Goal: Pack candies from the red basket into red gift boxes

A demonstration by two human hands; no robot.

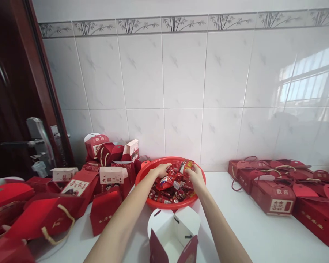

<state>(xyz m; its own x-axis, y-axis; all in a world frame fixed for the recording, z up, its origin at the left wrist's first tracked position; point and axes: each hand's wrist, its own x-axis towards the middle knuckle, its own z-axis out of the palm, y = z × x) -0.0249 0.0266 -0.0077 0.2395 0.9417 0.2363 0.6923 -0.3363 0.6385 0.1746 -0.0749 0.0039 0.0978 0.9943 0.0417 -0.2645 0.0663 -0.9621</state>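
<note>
A red plastic basket point(167, 206) holds a heap of wrapped candies point(178, 186) in red and dark wrappers. My left hand point(162, 170) reaches into the back of the basket, its fingers bent down at the candies; what they hold, if anything, is hidden. At the basket's right side my right hand point(195, 176) has its fingers on a red and gold packet point(186, 166). Between my forearms, in front of the basket, stands an open box point(173, 233) with a white inside and dark red outer flaps. Nothing shows inside it.
Many red gift boxes point(80, 182), some with rope handles, are piled on the left of the white table point(216, 204). Closed red boxes point(276, 193) stand in rows on the right. A tiled wall rises behind, and a dark door with a metal handle is at the left.
</note>
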